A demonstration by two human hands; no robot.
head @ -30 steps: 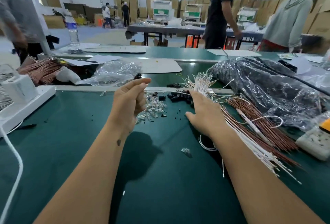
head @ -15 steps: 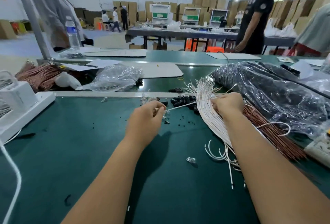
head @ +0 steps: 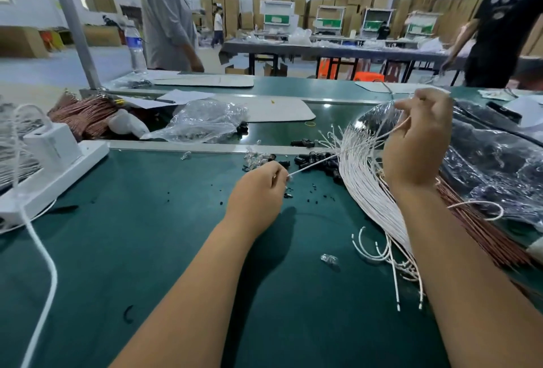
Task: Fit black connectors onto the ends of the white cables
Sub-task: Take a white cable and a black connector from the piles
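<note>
We've lifted our right hand (head: pixel 417 141) up off the bundle (head: pixel 370 191), pinching one white cable (head: pixel 323 160) pulled taut. Left hand (head: pixel 258 191) pinches its end above the mat; black connectors (head: pixel 314 160) lie just behind, so fitting's next.

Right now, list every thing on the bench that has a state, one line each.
Left hand: grip pinches one end of the single white cable.
Right hand: raised, grip pinches the same cable further along.
Single white cable: stretched taut between both hands.
White cable bundle: lying fanned on the mat.
Black connectors: loose pile, unfitted.
Clear plastic bag: crumpled, lying flat.
Water bottle: upright.
</note>
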